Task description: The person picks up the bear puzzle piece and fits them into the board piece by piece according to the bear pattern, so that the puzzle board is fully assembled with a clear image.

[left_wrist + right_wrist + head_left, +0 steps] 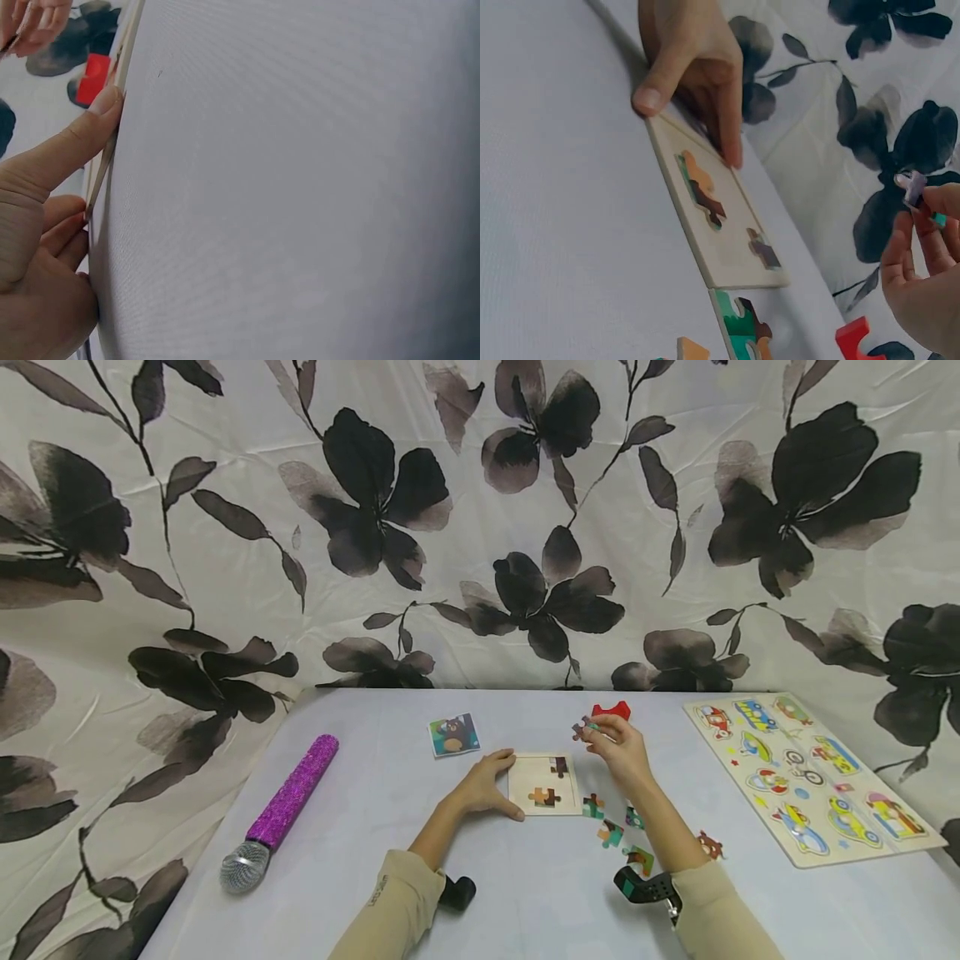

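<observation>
My left hand (487,783) holds the left side of a small pale wooden puzzle tray (528,772), thumb at the near corner and fingers at the far one. In the tray lie a dark piece (558,766) near the upper right and an orange-and-brown pair (543,797) lower down. Beyond the tray's right far corner, my right hand (622,752) pinches a purplish-brown jigsaw piece (913,187) between thumb and fingertips, raised off the table. Several loose green, brown and orange pieces (611,833) lie right of the tray, below my right forearm.
A bear picture card (453,735) lies behind the tray to the left. A red piece (615,708) sits behind my right hand, and a brown bear-shaped piece (709,845) right of that forearm. The vehicle puzzle board (813,777) is at right, a glittery pink microphone (292,793) at left.
</observation>
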Demonstrator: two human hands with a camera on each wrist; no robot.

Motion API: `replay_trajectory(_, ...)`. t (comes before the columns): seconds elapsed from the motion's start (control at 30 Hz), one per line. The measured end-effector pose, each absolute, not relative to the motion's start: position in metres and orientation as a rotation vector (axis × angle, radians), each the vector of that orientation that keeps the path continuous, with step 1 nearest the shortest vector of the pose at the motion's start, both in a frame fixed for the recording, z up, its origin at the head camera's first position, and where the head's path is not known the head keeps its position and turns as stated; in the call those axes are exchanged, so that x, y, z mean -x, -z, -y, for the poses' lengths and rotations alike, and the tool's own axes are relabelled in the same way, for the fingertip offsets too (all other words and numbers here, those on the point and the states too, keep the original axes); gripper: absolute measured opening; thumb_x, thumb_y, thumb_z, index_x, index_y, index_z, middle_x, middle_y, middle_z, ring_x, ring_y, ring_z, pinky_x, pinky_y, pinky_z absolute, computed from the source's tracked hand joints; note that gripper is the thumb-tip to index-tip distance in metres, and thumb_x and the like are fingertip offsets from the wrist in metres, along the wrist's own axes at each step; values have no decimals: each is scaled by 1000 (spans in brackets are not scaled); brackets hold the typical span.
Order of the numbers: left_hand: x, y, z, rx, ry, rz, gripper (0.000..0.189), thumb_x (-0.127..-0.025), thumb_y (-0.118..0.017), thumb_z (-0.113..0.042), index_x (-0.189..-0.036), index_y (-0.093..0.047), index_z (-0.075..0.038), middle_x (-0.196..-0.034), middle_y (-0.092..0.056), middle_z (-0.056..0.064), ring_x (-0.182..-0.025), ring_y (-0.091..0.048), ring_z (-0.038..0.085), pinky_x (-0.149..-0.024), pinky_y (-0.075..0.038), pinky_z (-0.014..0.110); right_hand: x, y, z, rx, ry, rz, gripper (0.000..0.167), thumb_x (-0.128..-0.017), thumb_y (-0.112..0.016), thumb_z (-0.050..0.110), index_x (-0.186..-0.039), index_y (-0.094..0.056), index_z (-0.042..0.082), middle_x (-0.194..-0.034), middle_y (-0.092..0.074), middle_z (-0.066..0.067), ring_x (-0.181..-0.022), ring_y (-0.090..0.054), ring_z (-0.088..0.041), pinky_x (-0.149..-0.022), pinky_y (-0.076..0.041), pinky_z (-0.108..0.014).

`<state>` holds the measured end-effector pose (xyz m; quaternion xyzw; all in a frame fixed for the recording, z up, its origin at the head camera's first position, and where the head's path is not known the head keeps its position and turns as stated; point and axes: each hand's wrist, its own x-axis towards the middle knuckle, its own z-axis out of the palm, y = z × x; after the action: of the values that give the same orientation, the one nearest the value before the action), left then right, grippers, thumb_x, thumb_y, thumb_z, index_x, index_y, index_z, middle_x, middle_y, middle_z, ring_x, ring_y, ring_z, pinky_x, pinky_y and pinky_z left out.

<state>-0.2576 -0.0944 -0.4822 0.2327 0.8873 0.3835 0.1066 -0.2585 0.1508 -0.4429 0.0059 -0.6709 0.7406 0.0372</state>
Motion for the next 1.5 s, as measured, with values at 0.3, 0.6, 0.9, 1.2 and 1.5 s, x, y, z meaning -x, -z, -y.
replay_trajectory(0.3, 259, 485, 96, -691, -1105, -2631, 100, -60, -90, -25, -139, -39, 6, -149, -32, 17, -138, -26, 38, -111, -24, 50, 255, 451, -149, -89, -2260, 2113, 31, -87, -63, -2, -114, -51, -10, -90, -60, -9, -72, -65, -10, -72, -55, -22)
replay_trajectory(0.6, 258, 484, 96, -685, -1094, -2637, 100, -59, -90, -25, -139, -39, 6, -149, -32, 18, -137, -26, 38, -111, -24, 51, 246, 471, -146, -603, -1382, 2625, 29, -80, -69, -2, -108, -66, -9, -102, -65, -21, -82, -64, -28, -70, -55, -29)
replay_trajectory(0.9, 257, 482, 95, -671, -1105, -2634, 100, -59, -90, -25, -139, -39, 6, -149, -32, 17, -138, -26, 38, -111, -24, 50, 242, 473, -136, -703, -949, 2841, 27, -76, -76, 5, -101, -70, -6, -87, -65, -11, -63, -46, -10, -53, -41, -22)
replay_trajectory(1.2, 255, 481, 94, -668, -1090, -2628, 99, -60, -90, -24, -140, -38, 5, -149, -32, 16, -138, -26, 37, -111, -24, 50, 234, 472, -134, -837, -659, 2864, 27, -83, -71, 15, -102, -71, -4, -99, -58, -12, -89, -53, -27, -76, -48, -40)
replay_trajectory(1.5, 256, 481, 95, -670, -1091, -2630, 99, -60, -90, -25, -140, -39, 6, -149, -32, 17, -138, -26, 38, -111, -24, 51, 230, 476, -134, -862, -505, 2910, 29, -89, -63, 10, -115, -65, -3, -106, -56, -10, -91, -49, -25, -79, -47, -38)
